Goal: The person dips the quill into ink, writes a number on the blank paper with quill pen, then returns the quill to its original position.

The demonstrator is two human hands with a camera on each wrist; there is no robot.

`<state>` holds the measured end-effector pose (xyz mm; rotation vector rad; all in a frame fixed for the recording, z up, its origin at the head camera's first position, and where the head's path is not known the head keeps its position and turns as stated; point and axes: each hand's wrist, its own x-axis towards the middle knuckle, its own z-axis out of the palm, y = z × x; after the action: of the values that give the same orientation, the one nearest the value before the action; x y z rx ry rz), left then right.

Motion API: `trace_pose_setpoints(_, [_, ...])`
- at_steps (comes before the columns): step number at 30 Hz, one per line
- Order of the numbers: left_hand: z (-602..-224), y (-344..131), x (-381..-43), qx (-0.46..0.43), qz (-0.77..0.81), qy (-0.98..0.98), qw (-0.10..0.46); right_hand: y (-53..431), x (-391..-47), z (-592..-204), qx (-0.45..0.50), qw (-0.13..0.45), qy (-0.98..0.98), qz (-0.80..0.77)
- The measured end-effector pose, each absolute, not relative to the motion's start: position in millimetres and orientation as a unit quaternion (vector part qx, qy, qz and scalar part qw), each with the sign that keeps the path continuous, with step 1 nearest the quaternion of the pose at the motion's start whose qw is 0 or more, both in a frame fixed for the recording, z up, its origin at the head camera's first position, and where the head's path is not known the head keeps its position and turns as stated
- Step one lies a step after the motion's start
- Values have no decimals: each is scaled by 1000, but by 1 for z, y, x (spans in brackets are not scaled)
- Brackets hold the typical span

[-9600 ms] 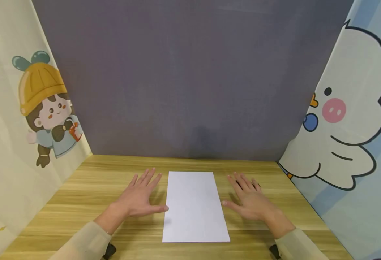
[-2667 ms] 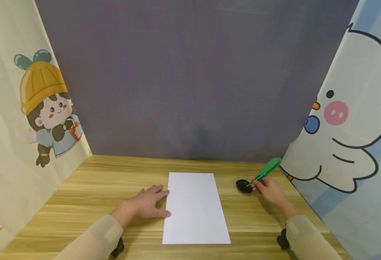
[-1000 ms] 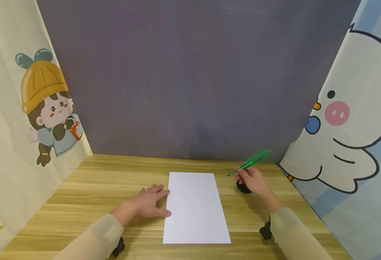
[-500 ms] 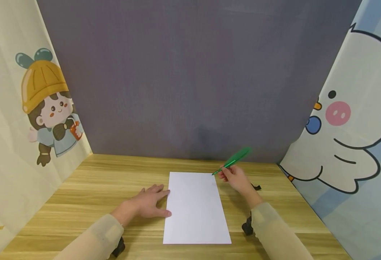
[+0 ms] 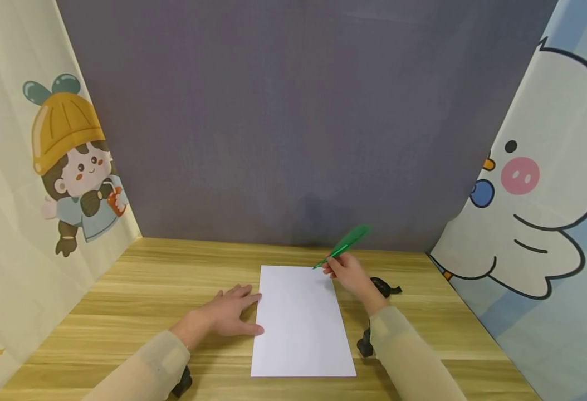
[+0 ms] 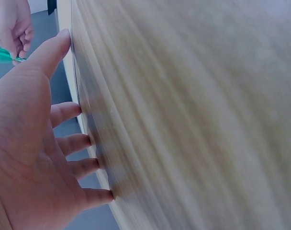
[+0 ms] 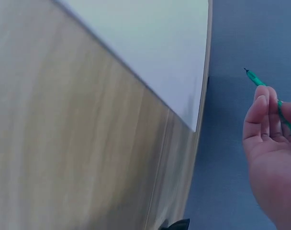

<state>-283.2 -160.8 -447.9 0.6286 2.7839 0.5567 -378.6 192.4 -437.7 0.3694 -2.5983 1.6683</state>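
A blank white sheet of paper (image 5: 301,326) lies on the wooden table. My right hand (image 5: 350,274) pinches a green feather-topped pen (image 5: 347,240) between thumb and fingers, over the sheet's far right corner. In the right wrist view, the pen (image 7: 254,77) points its dark tip outward, raised apart from the paper (image 7: 169,52). The left hand (image 5: 225,316) rests at the sheet's left edge, its thumb and index fingertip on the margin. In the left wrist view, that hand (image 6: 35,139) has spread fingers with the tips down on the surface.
Just right of my right forearm sits a small black oval piece (image 5: 381,287) with a short tail, partly hidden by the wrist. The wooden table (image 5: 123,312) ends at a grey back panel (image 5: 293,122). Printed curtains hang on both sides.
My right hand first hovers flat, then grips the pen at the black piece, lifts it and carries it left over the paper's far corner. The left hand settles on the sheet's edge.
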Motion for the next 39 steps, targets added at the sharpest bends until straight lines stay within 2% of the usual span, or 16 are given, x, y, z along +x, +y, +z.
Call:
trace_pose_setpoints(15, [-450, -161, -285, 216, 186, 951, 116, 178, -393, -447, 117, 23, -840, 529])
trace_pose_setpoints(39, [-448, -161, -285, 226, 187, 949, 115, 170, -391, -451, 88, 5, -837, 540])
